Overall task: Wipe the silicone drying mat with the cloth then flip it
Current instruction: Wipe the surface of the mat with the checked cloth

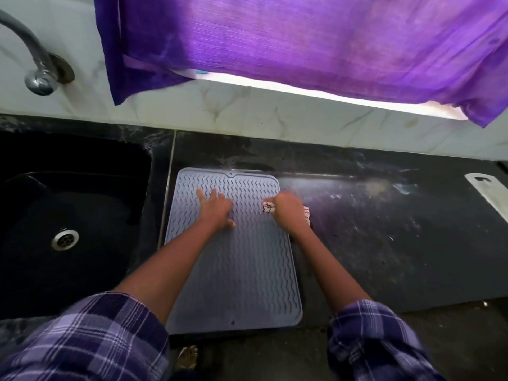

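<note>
One dark stone table (384, 243) carries one grey silicone drying mat (233, 270), ribbed side up, lying flat just right of one black sink (68, 215); bare table stretches open to the mat's right. Two hands work its far half: the left hand (217, 210), grip released, presses flat with fingers spread, while the right hand (288, 210), grip clenched, holds one patterned cloth (269, 208) at the mat's right edge.

Most of the cloth (269, 208) is hidden inside the closed right hand (288, 211), only crumpled ends showing either side. Far right of the hands, a white object (486, 192) on the desk (384, 243) is cut by the picture's edge. Both hands are slightly blurred.
</note>
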`<state>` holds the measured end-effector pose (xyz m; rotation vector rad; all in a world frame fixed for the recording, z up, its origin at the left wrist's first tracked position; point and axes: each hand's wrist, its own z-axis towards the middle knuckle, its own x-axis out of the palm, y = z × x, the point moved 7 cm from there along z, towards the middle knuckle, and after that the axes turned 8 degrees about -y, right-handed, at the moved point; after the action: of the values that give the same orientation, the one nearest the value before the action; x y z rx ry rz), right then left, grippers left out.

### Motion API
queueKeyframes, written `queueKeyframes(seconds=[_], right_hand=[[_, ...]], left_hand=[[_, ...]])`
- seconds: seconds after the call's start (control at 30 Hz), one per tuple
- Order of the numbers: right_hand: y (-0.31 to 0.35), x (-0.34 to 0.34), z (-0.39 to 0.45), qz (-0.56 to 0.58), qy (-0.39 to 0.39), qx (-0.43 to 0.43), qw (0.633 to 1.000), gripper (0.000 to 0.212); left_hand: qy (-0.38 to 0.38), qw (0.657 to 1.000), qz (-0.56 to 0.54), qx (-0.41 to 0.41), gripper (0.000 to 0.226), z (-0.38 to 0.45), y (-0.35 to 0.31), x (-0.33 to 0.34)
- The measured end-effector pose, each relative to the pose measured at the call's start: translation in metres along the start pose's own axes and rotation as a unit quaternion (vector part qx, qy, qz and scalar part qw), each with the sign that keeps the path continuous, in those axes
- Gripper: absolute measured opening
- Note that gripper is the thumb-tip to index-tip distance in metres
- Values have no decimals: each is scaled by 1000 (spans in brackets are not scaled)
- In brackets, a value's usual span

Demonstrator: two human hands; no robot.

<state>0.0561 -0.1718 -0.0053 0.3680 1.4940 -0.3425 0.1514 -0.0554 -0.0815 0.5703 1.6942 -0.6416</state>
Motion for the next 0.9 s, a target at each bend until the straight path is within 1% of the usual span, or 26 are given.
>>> queueKeyframes(seconds=[0.03, 0.07, 0.13, 0.17, 0.23, 0.3, 0.47, 0.53, 0.6, 0.67, 0.77, 0.8, 0.83, 0.87, 0.9], right_hand=[[3, 3, 18, -5, -26, -7, 1000, 40], [6, 7, 35, -10, -50, -9, 999, 40], [16, 18, 67, -42, -78, -18, 996, 39], [22, 27, 79, -65, -78, -29, 994, 38], [33, 48, 93, -106, -48, -57, 992, 33], [40, 66, 96, -151, -26, -94, 984, 30], [42, 72, 84, -216, 0, -147, 965, 23], [43, 73, 60, -241, 19, -142, 960, 23], [47, 77, 33, -258, 30, -146, 955, 31], [49, 80, 9, -252, 55, -154, 954, 33], [49, 72, -6, -202, 87, -155, 963, 31], [46, 67, -3, -168, 109, -138, 970, 31], [40, 59, 3, -111, 133, -109, 979, 29], [31, 50, 14, -38, 152, -61, 986, 26], [19, 40, 29, 21, 168, -6, 986, 19]], left_hand=[[-3, 1000, -4, 12, 60, 15, -1, -3], [-3, 1000, -7, 27, 60, 30, -4, -5], [3, 999, -9, 51, 71, 56, -9, -10], [14, 998, -3, 59, 81, 66, -11, -11], [54, 996, 30, 68, 101, 79, -10, -8], [66, 994, 59, 68, 110, 86, -6, -5], [51, 987, 135, 64, 115, 86, -8, -15], [54, 987, 143, 57, 109, 83, -10, -19], [52, 986, 152, 53, 101, 82, -15, -22], [56, 985, 156, 48, 98, 82, -17, -23], [59, 986, 150, 45, 104, 82, -15, -22], [58, 986, 146, 47, 107, 82, -13, -21], [54, 988, 137, 50, 110, 81, -12, -20], [49, 990, 125, 52, 112, 81, -10, -19], [46, 991, 116, 54, 113, 81, -9, -18]])
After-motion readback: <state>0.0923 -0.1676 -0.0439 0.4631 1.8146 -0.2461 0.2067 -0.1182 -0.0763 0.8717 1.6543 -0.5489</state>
